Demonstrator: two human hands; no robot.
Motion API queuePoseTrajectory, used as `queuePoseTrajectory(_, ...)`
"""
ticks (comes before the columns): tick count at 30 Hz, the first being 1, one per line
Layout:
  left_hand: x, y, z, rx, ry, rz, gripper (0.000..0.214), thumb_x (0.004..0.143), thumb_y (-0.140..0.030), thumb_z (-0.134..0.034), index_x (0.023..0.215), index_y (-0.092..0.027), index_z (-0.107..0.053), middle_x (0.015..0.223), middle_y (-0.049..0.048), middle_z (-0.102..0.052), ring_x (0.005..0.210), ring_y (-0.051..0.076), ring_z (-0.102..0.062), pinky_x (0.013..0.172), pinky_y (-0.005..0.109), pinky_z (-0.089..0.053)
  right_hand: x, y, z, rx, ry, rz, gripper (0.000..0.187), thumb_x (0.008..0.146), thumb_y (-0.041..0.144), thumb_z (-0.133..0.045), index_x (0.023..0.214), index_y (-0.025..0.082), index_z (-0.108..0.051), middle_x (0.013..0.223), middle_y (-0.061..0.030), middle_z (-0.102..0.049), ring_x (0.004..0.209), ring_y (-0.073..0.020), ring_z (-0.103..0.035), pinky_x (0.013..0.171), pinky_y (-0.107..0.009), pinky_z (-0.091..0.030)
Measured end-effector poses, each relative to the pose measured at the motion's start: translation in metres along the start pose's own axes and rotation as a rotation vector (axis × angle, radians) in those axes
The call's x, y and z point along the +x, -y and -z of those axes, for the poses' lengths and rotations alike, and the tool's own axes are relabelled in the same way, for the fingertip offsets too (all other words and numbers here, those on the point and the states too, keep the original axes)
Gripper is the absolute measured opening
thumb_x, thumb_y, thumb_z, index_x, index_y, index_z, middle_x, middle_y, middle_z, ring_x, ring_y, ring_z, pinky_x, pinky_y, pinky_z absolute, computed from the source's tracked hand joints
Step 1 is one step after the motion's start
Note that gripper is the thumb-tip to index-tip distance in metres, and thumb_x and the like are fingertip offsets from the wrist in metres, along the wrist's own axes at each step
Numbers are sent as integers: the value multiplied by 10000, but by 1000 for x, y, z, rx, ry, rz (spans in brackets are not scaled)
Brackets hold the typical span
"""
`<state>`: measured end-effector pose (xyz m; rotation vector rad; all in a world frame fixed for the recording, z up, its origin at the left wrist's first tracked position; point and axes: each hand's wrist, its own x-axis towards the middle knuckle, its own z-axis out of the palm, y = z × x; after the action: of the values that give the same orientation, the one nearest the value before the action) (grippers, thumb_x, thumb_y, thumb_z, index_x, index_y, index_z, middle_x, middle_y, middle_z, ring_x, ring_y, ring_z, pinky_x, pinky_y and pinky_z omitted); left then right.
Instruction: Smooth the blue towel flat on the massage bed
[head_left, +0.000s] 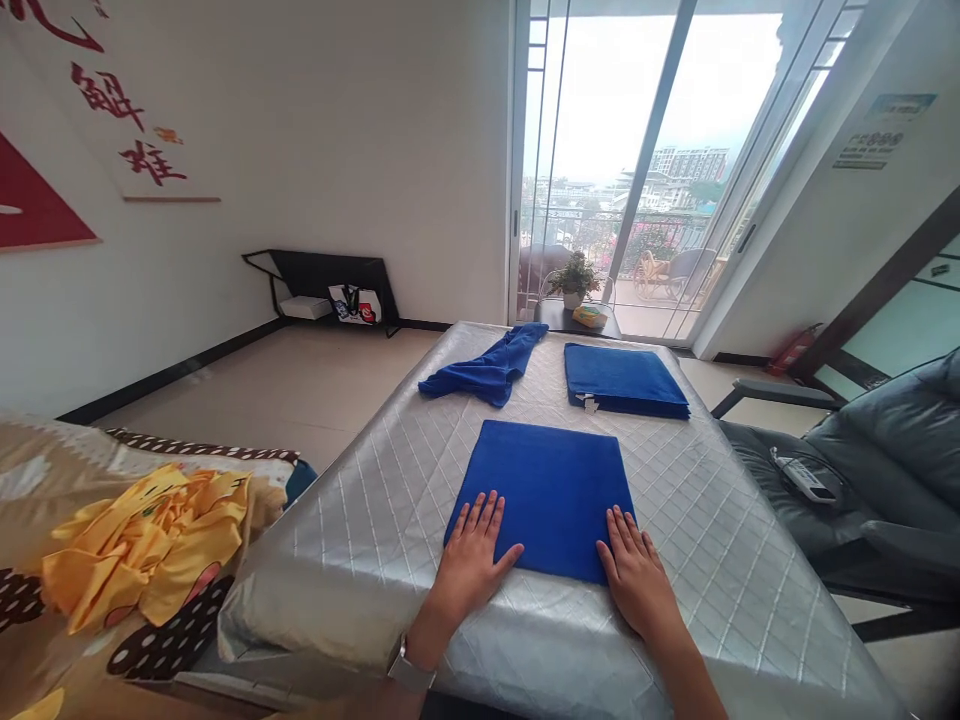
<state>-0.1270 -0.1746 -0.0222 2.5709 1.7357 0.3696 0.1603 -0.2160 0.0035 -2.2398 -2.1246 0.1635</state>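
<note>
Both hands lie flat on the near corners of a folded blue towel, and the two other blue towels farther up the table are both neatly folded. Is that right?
Not quite. In the head view only the right far towel is folded; the left far towel lies crumpled. The left hand and right hand do lie flat on the near towel.

On the wall to my far left hangs a white banner [112, 110] with big red Chinese brush characters, cut off by the frame; I cannot make them out for sure. On the right wall by the glass door, a small notice [885, 130] carries printed lines too small to read. Nothing else bears readable writing.
</note>
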Motion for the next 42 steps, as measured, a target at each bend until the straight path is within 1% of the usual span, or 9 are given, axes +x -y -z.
queuePoseTrajectory(8, 0, -5, 8, -28, 19, 4, 839, 957, -715, -300, 1597, -209, -102, 1637, 65, -214, 1510, 282, -186, 1224, 502, -191, 21, 7, 18, -25, -24, 18, 660, 1022, 452, -176, 1566, 89, -261, 1634, -88, -216, 1517, -211, -152, 1235, -434, -146)
queuePoseTrajectory(16, 5, -5, 6, -64, 60, 13, 889, 933, -742, -320, 1602, -194, -116, 1629, 105, -231, 1500, 326, -209, 1205, 543, -218, 33, 13, 2, -51, -85, -60, 649, 1026, 419, -179, 1567, 68, -243, 1642, -96, -187, 1519, -223, -140, 1233, -424, -115)
queuePoseTrajectory(19, 18, -28, 11, -74, 57, -46, 860, 957, -716, -278, 1593, -147, -171, 1621, 130, -248, 1499, 315, -218, 1205, 518, -227, 32, 12, 0, -39, -76, -49, 637, 1026, 399, -189, 1567, 67, -242, 1638, -102, -204, 1517, -221, -155, 1229, -416, -123)
queuePoseTrajectory(23, 48, -84, 20, -129, 87, -284, 767, 1008, -633, -183, 1565, -113, -269, 1621, 122, -254, 1509, 238, -200, 1225, 423, -191, 30, 10, 3, -28, -73, -31, 620, 1021, 367, -216, 1559, 64, -275, 1634, -121, -219, 1514, -229, -166, 1225, -414, -127)
queuePoseTrajectory(26, 73, -120, 19, -179, 126, -428, 726, 1029, -581, -142, 1562, -105, -263, 1620, 113, -260, 1515, 205, -171, 1235, 401, -144, 27, 8, 5, -66, -50, 11, 583, 1002, 277, -248, 1548, 86, -318, 1638, -107, -210, 1516, -236, -156, 1221, -418, -135)
queuePoseTrajectory(29, 89, -132, 10, -198, 161, -439, 717, 1035, -564, -124, 1564, -96, -246, 1623, 107, -255, 1515, 205, -166, 1236, 398, -137, 25, 8, 5, -72, -38, 12, 576, 994, 244, -248, 1551, 114, -323, 1639, -91, -211, 1519, -238, -140, 1219, -432, -138)
queuePoseTrajectory(33, 90, -108, 2, -152, 157, -388, 722, 1026, -601, -132, 1572, -141, -237, 1632, 76, -236, 1522, 204, -134, 1238, 419, -144, 26, 9, 3, -25, -66, -33, 606, 1017, 342, -206, 1560, 82, -282, 1635, -112, -211, 1514, -234, -167, 1219, -441, -142)
queuePoseTrajectory(38, 74, -40, 10, -78, 163, -222, 735, 1011, -643, -172, 1582, -183, -213, 1636, 66, -220, 1519, 225, -148, 1233, 442, -163, 27, 10, 3, -11, -77, -47, 619, 1017, 361, -175, 1566, 88, -262, 1637, -85, -211, 1513, -222, -175, 1221, -437, -142)
queuePoseTrajectory(42, 48, 14, 15, -5, 120, -37, 717, 1015, -634, -197, 1593, -212, -146, 1635, 74, -221, 1516, 252, -160, 1222, 479, -186, 27, 9, 3, -9, -76, -47, 622, 1014, 363, -175, 1566, 90, -266, 1639, -78, -210, 1514, -223, -171, 1226, -434, -125)
